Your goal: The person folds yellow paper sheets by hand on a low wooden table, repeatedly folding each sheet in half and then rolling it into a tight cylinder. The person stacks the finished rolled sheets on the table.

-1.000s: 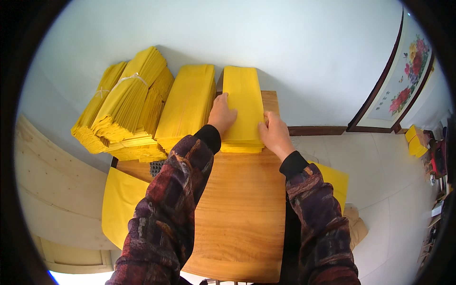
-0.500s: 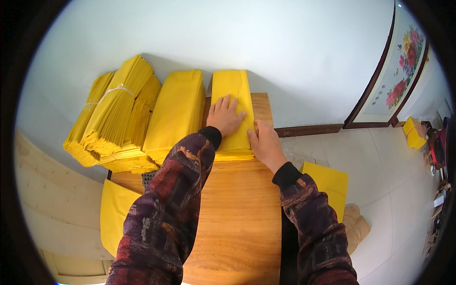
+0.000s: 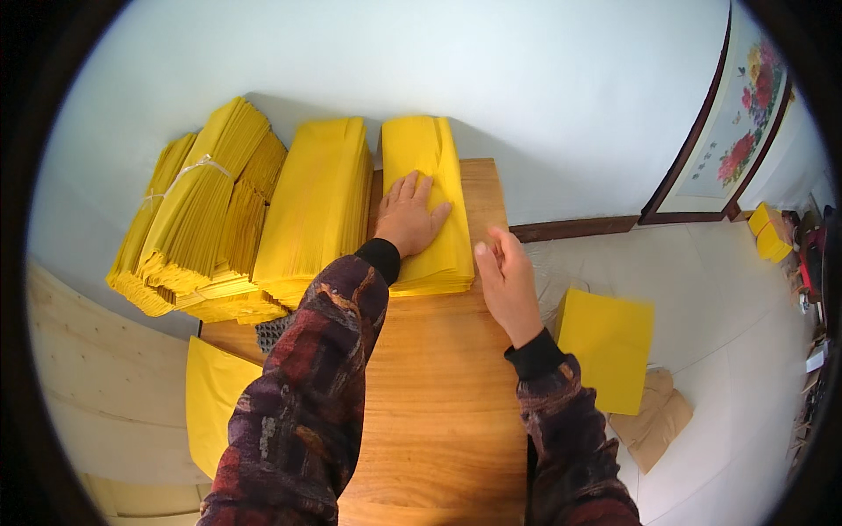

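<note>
My left hand [image 3: 410, 216] lies flat, fingers spread, on top of a stack of folded yellow paper [image 3: 436, 260] near the far end of a wooden table [image 3: 430, 386]. Just right of that stack, my right hand [image 3: 510, 282] hovers apart from it, thumb and fingers parted and nothing between them. Left of the pressed stack stands another, taller yellow stack [image 3: 307, 202]. Beyond it, at the far left, are yellow bundles [image 3: 197, 197] tied with pale string.
A loose yellow sheet [image 3: 215, 394] hangs at the table's left edge beside a pale wooden board [image 3: 105, 377]. On the tiled floor to the right are a yellow block [image 3: 605, 351] and brown paper [image 3: 653, 421]. A framed flower picture [image 3: 728, 131] leans at the right wall.
My right hand has come off the stack's right edge and moved slightly right and nearer. My left hand stays on the stack. The view has shifted a little.
</note>
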Demonstrator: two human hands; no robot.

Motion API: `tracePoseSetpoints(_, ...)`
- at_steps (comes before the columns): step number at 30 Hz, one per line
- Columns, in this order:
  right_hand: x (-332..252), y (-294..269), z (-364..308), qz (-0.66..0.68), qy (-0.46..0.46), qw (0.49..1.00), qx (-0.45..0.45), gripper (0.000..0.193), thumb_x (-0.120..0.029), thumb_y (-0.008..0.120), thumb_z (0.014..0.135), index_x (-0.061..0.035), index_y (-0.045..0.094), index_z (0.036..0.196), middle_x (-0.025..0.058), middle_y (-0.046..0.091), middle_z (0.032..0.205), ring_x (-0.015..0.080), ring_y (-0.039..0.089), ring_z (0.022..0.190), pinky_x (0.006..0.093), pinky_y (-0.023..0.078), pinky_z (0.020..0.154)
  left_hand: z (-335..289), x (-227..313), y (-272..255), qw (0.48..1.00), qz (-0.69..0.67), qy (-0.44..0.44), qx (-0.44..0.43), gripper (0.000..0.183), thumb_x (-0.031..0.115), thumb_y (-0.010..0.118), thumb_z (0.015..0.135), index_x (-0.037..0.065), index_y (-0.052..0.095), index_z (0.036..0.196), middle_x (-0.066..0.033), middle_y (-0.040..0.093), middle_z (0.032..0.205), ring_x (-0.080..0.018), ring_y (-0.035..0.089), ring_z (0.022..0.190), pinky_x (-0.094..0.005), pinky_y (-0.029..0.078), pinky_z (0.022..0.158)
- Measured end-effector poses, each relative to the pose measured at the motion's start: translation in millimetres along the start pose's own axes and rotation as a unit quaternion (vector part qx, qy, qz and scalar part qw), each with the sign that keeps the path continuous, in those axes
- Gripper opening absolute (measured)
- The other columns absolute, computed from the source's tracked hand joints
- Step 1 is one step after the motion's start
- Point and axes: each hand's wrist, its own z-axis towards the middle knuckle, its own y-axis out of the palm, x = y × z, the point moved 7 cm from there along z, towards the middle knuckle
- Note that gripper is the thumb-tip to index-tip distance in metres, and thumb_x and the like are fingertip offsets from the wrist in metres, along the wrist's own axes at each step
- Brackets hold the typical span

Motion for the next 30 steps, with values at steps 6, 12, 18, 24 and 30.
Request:
tracePoseSetpoints(6,-4.1,-38.4,-78.2,0.039,0.060,0.997,-0.022,0.030,-0.019,0.055,0.093,0.0032,0.052,0.113,0.0090,0.054,0.090,0.0140,0.052,0.081,0.0268,0.044,0.072,-10.6,23.5,-39.2,1.000,0.000,-0.015,0.011,0.061,0.047,0.043,0.094,0.009,0.035,0.142,-0.0184,0.023,0.151,-0.0337,0.022,0.139,-0.0432,0.018,0.113)
tracePoseSetpoints(12,-10.9,-68.6,-184.1,0.075,0.158,0.985,-0.006,0.022,-0.013,0.054,0.092,0.0028,0.054,0.107,0.0067,0.056,0.088,0.0126,0.053,0.075,0.0259,0.045,0.069,-131.2,114.1,-111.6,0.940,-0.219,0.242,0.103,0.058,0.033,0.055,0.092,0.009,0.036,0.141,-0.0210,0.029,0.148,-0.0371,0.030,0.135,-0.0470,0.028,0.109)
tracePoseSetpoints(18,-62.3,-76.3,-254.8,-0.046,0.085,0.994,-0.050,0.017,-0.005,0.057,0.088,0.0001,0.056,0.104,0.0083,0.056,0.084,0.0176,0.055,0.072,0.0289,0.046,0.066,-382.5,119.2,-92.5,0.911,-0.367,0.154,-0.107,0.052,0.015,0.066,0.083,0.006,0.048,0.131,-0.0193,0.041,0.140,-0.0386,0.045,0.122,-0.0412,0.040,0.100)
tracePoseSetpoints(24,-110.5,-38.3,-309.0,-0.205,-0.086,0.960,-0.168,0.027,-0.005,0.062,0.078,-0.0046,0.056,0.104,0.0115,0.057,0.093,0.0316,0.056,0.090,0.0409,0.045,0.078,-557.9,58.0,-92.5,0.912,-0.386,-0.103,-0.094,0.035,0.011,0.065,0.081,0.006,0.061,0.115,-0.0169,0.059,0.119,-0.0334,0.057,0.111,-0.0379,0.047,0.093)
tracePoseSetpoints(30,-125.7,-10.2,-335.8,-0.292,-0.164,0.926,-0.174,0.022,-0.007,0.059,0.079,-0.0057,0.057,0.101,0.0135,0.053,0.106,0.0349,0.050,0.098,0.0451,0.041,0.084,-630.9,36.6,-23.9,0.906,-0.307,-0.169,-0.237,0.038,0.028,0.060,0.085,0.010,0.059,0.118,-0.0157,0.063,0.108,-0.0328,0.063,0.096,-0.0378,0.051,0.082)
